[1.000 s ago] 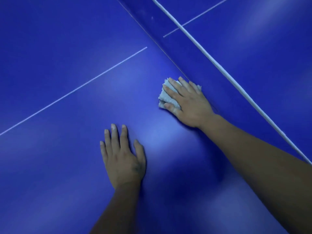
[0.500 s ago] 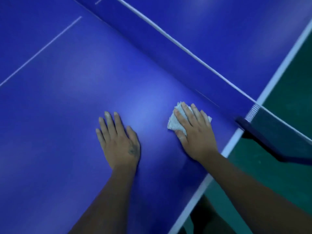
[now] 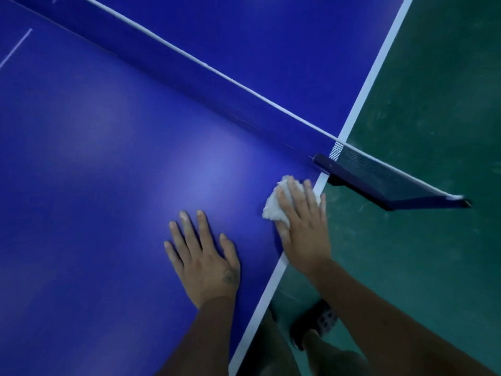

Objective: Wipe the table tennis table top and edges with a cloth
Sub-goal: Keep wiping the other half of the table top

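Observation:
The blue table tennis table top (image 3: pixel 108 172) fills the left of the view, with a white line along its side edge (image 3: pixel 273 280). My right hand (image 3: pixel 303 226) lies flat with straight fingers on a small white cloth (image 3: pixel 272 207), pressing it onto the table right at the side edge, just below the net post. The little finger reaches over the white edge line. My left hand (image 3: pixel 203 253) rests flat on the blue top, fingers spread, a hand's width left of the right one, holding nothing.
The dark net (image 3: pixel 217 85) with its white top tape runs diagonally across the table. Its clamp bracket (image 3: pixel 379 180) sticks out past the side edge, close to the cloth. Green floor (image 3: pixel 433 267) lies to the right. My foot in a dark sandal (image 3: pixel 314 324) stands below the edge.
My right hand has slid the cloth along the net to the right, from mid-table to the side edge. My left hand has followed in the same direction, still flat.

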